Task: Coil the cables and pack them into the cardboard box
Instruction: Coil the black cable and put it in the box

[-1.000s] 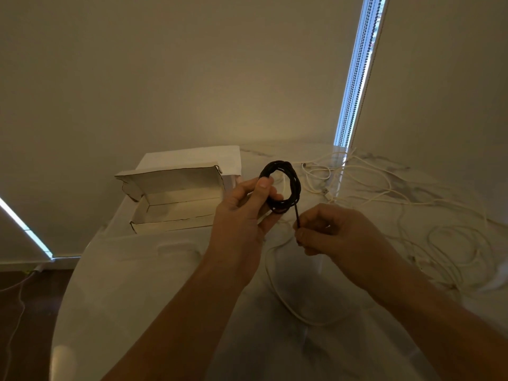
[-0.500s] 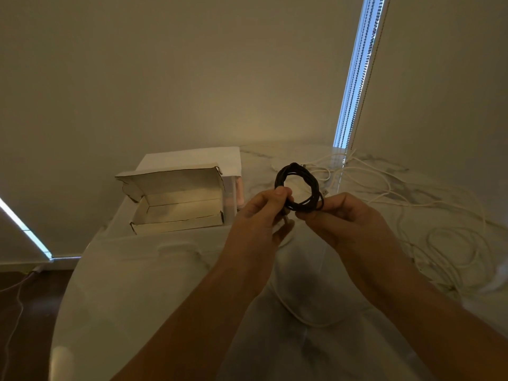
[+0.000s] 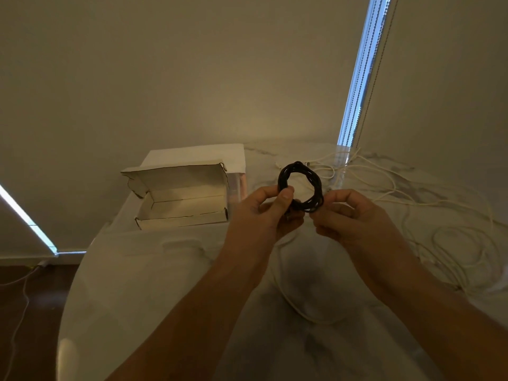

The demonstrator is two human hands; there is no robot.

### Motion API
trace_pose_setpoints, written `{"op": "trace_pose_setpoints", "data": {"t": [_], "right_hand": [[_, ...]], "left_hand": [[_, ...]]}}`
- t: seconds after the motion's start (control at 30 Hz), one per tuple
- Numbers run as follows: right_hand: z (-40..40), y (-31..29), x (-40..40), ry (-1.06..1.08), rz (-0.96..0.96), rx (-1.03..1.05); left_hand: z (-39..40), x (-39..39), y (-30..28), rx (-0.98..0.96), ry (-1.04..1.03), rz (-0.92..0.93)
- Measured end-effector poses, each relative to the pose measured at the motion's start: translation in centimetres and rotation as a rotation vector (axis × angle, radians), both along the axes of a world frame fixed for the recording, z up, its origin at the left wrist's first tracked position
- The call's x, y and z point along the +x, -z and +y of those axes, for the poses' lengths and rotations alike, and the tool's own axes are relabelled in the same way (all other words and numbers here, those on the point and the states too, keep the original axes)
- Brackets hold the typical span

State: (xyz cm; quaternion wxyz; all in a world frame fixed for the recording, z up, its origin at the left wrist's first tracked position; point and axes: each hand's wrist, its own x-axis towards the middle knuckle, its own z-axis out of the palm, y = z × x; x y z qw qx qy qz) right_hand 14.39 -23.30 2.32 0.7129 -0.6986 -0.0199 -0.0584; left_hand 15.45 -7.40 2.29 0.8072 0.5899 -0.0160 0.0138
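Both hands grip the black cable coil [image 3: 301, 188], held up above the counter [image 3: 154, 284] at centre frame. Left hand [image 3: 264, 213]: thumb pressed over the coil's lower-left rim, fingers curled behind it, a firm pinch. Right hand [image 3: 354, 215]: thumb and forefinger curled and closed on the coil's lower-right rim, remaining fingers tucked under. Coil stands roughly upright, its opening facing the camera, several strands wound into one ring. Both forearms rise from the lower edge of the frame and converge toward the middle, wrists bent slightly inward.

Cardboard box [image 3: 181, 200] sits on the counter left of the hands, lid flap raised toward the wall, interior in view; nothing can be made out inside it. A white sheet or lid [image 3: 198, 154] lies behind the box, against the wall. White cables [image 3: 453, 237] sprawl loose over the right side of the counter, and one loop [image 3: 302, 312] trails beneath the forearms. Another thin white cable [image 3: 22, 295] runs across the dark floor at lower left.
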Motion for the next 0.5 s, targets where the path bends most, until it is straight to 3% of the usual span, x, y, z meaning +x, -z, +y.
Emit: {"op": "trace_pose_setpoints", "data": {"t": [0.27, 0.5], "right_hand": [[2.8, -2.0, 0.4, -0.089, 0.147, 0.064], [7.4, -3.8, 1.7, -0.260, 0.210, -0.116]], "left_hand": [[3.2, 0.1, -1.1, 0.345, -0.122, -0.118], [8.5, -0.9, -1.6, 0.317, -0.300, -0.056]]}}
